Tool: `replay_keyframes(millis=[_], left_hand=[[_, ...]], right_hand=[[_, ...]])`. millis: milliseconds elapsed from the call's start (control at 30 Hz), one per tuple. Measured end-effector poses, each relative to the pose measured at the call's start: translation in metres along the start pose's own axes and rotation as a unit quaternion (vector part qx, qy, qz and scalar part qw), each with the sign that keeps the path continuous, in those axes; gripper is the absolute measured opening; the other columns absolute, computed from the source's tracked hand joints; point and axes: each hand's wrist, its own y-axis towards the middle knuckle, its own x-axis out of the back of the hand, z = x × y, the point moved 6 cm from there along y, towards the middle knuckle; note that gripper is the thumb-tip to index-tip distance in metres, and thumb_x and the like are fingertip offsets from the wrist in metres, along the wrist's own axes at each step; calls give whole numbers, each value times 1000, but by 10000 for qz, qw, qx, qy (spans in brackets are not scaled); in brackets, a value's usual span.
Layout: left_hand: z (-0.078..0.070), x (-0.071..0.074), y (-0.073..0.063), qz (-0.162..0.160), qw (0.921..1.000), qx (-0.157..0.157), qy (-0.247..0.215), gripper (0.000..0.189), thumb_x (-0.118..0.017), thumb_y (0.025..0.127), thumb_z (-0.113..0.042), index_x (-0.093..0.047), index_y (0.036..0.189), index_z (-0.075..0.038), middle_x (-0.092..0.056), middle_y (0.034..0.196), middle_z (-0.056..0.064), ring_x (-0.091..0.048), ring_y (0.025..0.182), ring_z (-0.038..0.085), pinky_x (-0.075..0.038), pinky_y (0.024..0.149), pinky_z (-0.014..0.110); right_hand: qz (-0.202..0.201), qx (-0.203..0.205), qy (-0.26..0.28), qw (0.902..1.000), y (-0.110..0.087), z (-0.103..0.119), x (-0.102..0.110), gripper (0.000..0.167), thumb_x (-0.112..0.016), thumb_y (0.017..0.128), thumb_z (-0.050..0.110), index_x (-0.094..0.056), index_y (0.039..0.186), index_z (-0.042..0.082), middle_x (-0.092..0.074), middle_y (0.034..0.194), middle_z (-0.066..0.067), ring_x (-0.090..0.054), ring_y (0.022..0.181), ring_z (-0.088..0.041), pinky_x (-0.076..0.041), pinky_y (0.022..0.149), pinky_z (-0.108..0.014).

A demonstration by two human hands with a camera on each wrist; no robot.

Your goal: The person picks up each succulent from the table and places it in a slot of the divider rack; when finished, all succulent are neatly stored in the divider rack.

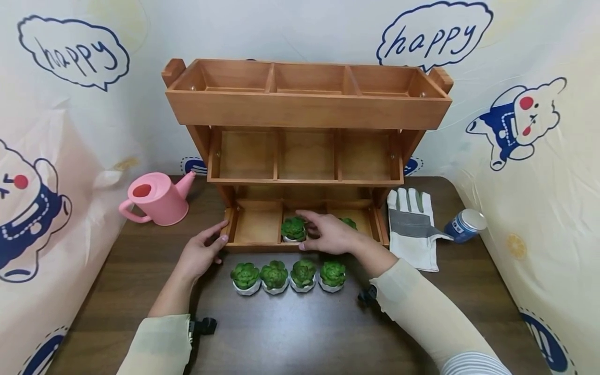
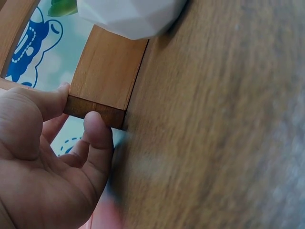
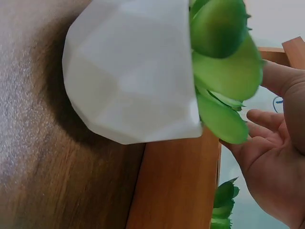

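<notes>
My left hand (image 1: 200,255) grips the left front corner of the lowest tier of a wooden shelf (image 1: 307,110). In the left wrist view, its thumb and fingers are at the end of a wooden board (image 2: 106,71). My right hand (image 1: 334,234) has thumb and fingers around a potted succulent (image 1: 293,229) in that tier's middle compartment; nearer leaves hide the fingertips in the right wrist view. Another succulent (image 1: 349,223) shows partly behind this hand, in the right compartment. Several more potted succulents (image 1: 274,276), green in white faceted pots, stand in a row before the shelf.
A pink watering can (image 1: 161,200) stands left of the shelf. At the right lie white and grey gloves (image 1: 412,229), beside a blue can (image 1: 465,225). The shelf's upper two tiers are divided into compartments. A printed cloth (image 1: 300,31) hangs behind the table.
</notes>
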Motion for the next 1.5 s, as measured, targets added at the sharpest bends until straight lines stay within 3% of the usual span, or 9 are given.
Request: replay_keyframes(millis=[467,733,933,1100,1500], left_hand=[[-2,0,-2,-28,10000,71,-37,55,-59,104,-47,-46,157,-38,-40,155,16,-54,107,35,-60,74,36],[-2,-1,-1,38,9999,104,-39,57,-59,104,-50,-45,157,-38,-39,155,17,-53,108,35,-60,75,35],[-3,0,-1,15,9999,104,-35,55,-60,104,-47,-46,157,-37,-40,154,17,-53,110,35,-60,74,36],[-3,1,-1,-4,10000,88,-27,55,-61,104,-46,-47,156,-37,-42,152,17,-53,108,35,-61,74,36],[-2,0,-1,-7,10000,69,-41,55,-60,104,-47,-46,157,-37,-42,151,17,-54,104,34,-60,73,35]], right_hand=[[-101,262,851,9960,-22,4,3,80,-76,97,25,-32,163,17,-51,154,-13,-54,137,-27,-47,110,-37],[-326,474,791,9952,-36,1,7,79,-77,97,28,-34,162,15,-53,152,-13,-59,133,-28,-50,107,-37],[-496,661,1059,9909,-48,-5,6,74,-76,97,23,-38,159,9,-56,148,-19,-60,130,-34,-51,106,-39],[-611,721,1322,9867,-58,-8,5,66,-75,98,23,-44,156,9,-60,144,-15,-62,128,-32,-51,106,-40],[-450,742,1298,9877,-82,-16,-5,63,-78,95,31,-54,149,7,-64,139,-14,-63,125,-28,-51,105,-40]])
